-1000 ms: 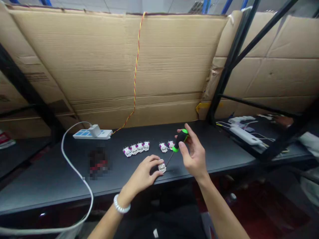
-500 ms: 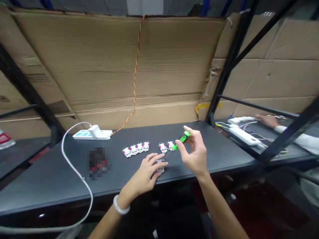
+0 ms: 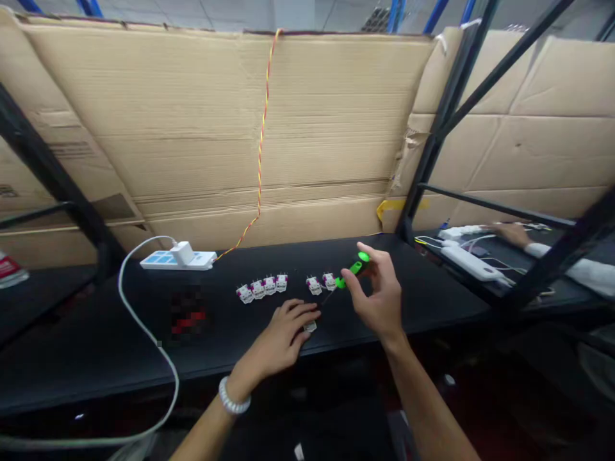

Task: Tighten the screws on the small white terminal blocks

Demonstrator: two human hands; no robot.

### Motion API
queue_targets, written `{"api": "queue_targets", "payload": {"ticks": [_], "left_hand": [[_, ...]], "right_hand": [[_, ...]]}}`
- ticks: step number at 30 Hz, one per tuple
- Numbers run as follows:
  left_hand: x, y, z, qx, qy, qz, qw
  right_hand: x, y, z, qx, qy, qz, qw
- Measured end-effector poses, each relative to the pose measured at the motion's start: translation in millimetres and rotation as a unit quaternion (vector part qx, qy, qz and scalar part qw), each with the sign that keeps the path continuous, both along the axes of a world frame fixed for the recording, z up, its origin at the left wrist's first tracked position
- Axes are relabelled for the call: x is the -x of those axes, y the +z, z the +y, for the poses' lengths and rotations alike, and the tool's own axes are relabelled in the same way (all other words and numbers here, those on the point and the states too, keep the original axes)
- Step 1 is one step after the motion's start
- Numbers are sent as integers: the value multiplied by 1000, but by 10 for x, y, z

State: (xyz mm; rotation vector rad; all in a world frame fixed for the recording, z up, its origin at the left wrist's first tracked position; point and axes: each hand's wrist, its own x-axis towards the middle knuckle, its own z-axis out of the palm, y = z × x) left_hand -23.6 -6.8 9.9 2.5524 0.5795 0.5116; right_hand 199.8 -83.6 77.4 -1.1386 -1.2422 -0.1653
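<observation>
White module (image 3: 311,326) is held on the desk (image 3: 230,339) under the left hand (image 3: 278,336); screwdriver (image 3: 356,267) is gripped by the right hand (image 3: 382,298), tip just beside the left grip. Screw work seems in hand; careful tip alignment appears needed.

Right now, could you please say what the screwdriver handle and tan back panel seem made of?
Screwdriver handle: probably plastic, perhaps rubber-coated, by its bright green and dark patches; sheen unclear. Tan back panel: matte corrugated cardboard, judging by its faint parallel ribs and creases.
</observation>
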Motion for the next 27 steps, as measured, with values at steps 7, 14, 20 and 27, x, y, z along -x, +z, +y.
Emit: {"api": "queue_targets", "payload": {"ticks": [7,14,20,27], "left_hand": [[12,12,-5,13,4,-38,999],[-11,23,-6,29,25,-80,996],[-16,46,-26,49,19,-85,995],[-12,45,-37,32,8,-86,996]], "right_hand": [[-8,-9,9,-10,-6,11,1000],[36,-61,15,9,42,32,999],[126,-109,23,35,89,27,995],[131,-120,26,47,102,13,994]]}}
